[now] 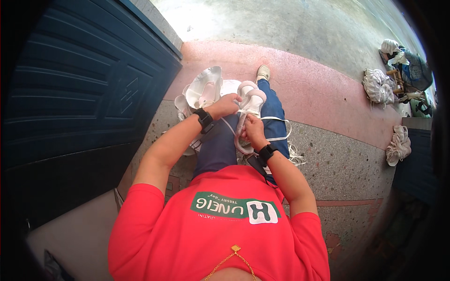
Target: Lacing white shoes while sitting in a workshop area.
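Note:
A white and pale pink shoe upper lies across my lap, over the jeans leg. My left hand is at its left edge, fingers curled in by the eyelet area; what they pinch is too small to be sure of. My right hand is closed at the near end of the upper, with a white shoelace pinched at its fingertips. The lace loops out to the right over my thigh, and another strand runs down from beside my left hand. More white and pink uppers are stacked to the left.
Loose white laces hang beside my right thigh. A dark blue panelled door stands close on the left. Bundles of white uppers and another pale bundle sit on the right. Pink paving borders the grey concrete floor.

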Tool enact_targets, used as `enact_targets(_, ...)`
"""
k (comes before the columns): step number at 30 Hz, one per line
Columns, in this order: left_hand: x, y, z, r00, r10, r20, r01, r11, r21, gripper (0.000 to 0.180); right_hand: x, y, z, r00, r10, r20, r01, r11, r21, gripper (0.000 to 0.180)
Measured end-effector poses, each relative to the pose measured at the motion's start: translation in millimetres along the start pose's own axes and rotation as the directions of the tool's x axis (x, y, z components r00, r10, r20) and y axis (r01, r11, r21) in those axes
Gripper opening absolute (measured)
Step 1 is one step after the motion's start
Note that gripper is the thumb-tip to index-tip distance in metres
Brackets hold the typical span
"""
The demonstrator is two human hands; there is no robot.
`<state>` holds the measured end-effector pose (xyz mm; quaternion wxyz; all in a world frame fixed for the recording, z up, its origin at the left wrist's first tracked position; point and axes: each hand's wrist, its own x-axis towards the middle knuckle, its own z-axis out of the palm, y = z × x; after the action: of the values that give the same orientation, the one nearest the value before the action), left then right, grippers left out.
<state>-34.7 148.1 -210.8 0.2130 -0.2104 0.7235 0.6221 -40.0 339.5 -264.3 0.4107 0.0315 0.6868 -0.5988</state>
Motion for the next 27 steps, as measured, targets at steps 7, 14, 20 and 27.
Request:
enact_targets(7,5,8,2,0.999,-0.038,-0.009,0.037,0.997,-0.061,0.049,15,-1,-17,0.967,-0.255,0.014,0.212,0.771,-0.601,0.024)
enact_targets(14,2,10,3,0.996,-0.060,-0.066,0.058,0.998,-0.024,0.049,-130,-209,-140,0.906,-0.424,-0.003,0.394,0.840,0.372,0.017)
enact_targets(20,29,9,28,0.976,0.216,-0.016,-0.178,0.844,0.507,0.041,-263,-351,-254,0.217,-0.885,0.411,0.452,0.465,0.762,0.025)
enact_targets(27,7,89,56,0.764,0.230,0.603,-0.522,0.769,0.369,0.028,-255,-341,-250,0.330,-0.939,0.092,0.604,0.285,0.744,0.023)
